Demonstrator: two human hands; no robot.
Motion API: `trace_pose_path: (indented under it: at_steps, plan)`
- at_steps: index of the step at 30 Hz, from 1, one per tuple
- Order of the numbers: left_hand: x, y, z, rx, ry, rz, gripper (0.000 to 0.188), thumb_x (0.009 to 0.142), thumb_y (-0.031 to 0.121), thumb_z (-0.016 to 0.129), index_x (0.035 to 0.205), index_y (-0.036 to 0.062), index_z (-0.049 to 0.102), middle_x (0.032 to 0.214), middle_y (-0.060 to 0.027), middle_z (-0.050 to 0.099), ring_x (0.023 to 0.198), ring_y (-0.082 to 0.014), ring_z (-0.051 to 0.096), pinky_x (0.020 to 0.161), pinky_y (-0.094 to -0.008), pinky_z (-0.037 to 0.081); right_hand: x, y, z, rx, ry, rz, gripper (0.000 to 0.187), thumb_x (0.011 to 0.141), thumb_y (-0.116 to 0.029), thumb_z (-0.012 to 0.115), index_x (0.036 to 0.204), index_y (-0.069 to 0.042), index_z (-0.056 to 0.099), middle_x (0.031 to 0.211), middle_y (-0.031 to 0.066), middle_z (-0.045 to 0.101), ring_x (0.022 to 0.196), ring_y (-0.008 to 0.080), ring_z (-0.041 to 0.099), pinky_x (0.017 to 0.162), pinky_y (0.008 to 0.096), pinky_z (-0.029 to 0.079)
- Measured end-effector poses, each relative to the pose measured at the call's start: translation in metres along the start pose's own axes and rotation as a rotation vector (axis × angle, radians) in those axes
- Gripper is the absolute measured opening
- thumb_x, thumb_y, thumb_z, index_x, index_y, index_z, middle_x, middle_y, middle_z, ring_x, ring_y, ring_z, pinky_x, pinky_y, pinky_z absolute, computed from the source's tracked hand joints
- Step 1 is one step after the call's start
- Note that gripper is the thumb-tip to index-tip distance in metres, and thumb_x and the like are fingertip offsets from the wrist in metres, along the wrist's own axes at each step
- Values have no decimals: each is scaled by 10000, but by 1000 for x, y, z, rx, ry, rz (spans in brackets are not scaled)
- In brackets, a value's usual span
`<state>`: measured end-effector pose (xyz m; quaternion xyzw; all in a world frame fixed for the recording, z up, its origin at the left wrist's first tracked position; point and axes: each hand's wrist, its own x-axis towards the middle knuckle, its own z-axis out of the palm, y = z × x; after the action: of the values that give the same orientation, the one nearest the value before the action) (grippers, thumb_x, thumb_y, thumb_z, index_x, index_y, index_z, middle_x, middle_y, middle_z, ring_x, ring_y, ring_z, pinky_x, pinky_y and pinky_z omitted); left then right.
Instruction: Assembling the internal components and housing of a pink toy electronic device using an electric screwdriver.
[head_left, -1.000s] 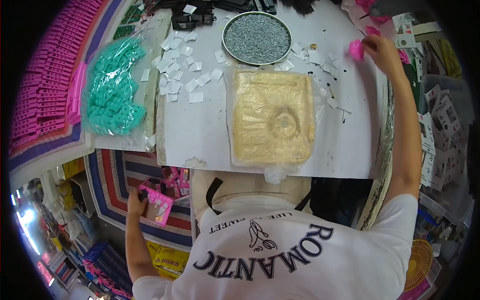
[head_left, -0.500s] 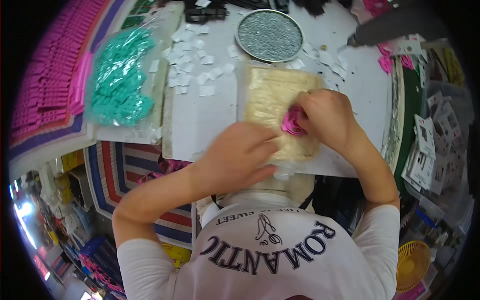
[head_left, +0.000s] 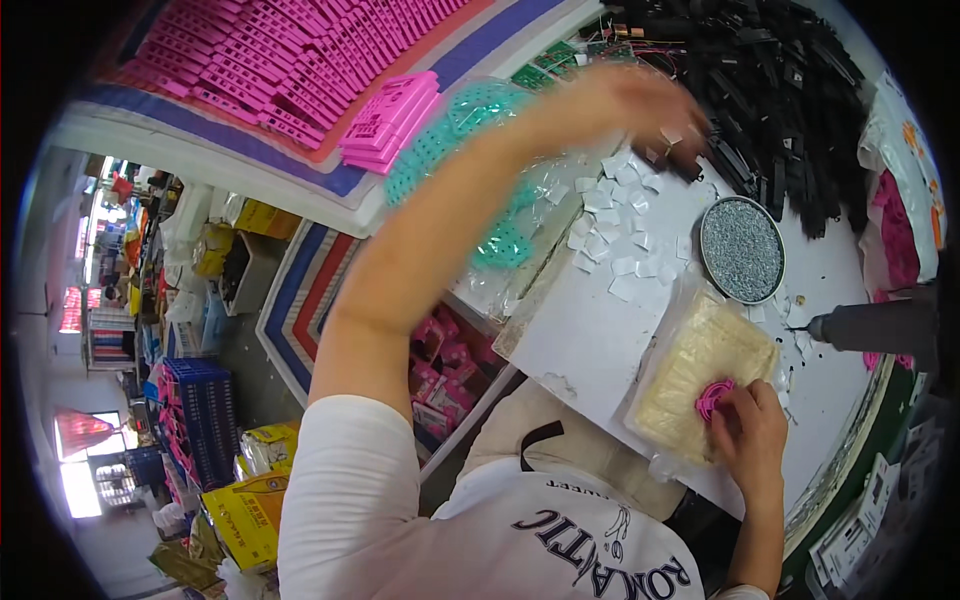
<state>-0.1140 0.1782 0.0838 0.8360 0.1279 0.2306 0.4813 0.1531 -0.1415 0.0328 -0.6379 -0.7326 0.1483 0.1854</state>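
At the near right of the table, my right hand (head_left: 755, 430) pinches the edge of a small pink round plastic piece (head_left: 714, 398), which rests on a cream-coloured pad wrapped in clear plastic (head_left: 690, 365). My left arm is stretched far across the table. Its hand (head_left: 660, 115), smeared by motion, is over the near edge of a heap of black plastic parts (head_left: 770, 95); whether its fingers hold anything is not visible. Beyond the pad stands a round dish (head_left: 742, 250) full of tiny silvery metal pieces.
Small white squares (head_left: 625, 225) lie scattered left of the dish. A grey pointed power tool (head_left: 870, 328) juts in from the right. Under my left arm lies a bag of turquoise parts (head_left: 500, 240). Stacked pink plastic parts (head_left: 390, 120) fill the far left. White cards (head_left: 860, 520) stand at lower right.
The view has swung left. My left hand has left the pad and reached out to the black parts. My right hand stays with the pink piece on the pad.
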Motion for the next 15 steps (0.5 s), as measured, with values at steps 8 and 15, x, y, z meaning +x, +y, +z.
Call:
trace_pose_path:
  at_steps: [8, 15]
  plan:
    - [-207, -97, -226, -242, 437, -1477, 389, 982, 253, 625, 1295, 22, 618, 1174, -118, 714, 1022, -211, 709, 849, -381, 601, 2, 10, 0, -19, 54, -99, 212, 708, -108, 769, 886, -91, 654, 845, 99, 568, 773, 306, 599, 642, 413, 490]
    - [-210, -92, -203, 490, 665, -935, 490, 976, 262, 637, 1394, 29, 528, 1192, -99, 677, 1035, -183, 652, 879, -343, 556, 0, 28, 2, 223, 33, -153, 212, 776, -157, 733, 967, -124, 648, 879, 70, 620, 807, 300, 616, 678, 436, 511]
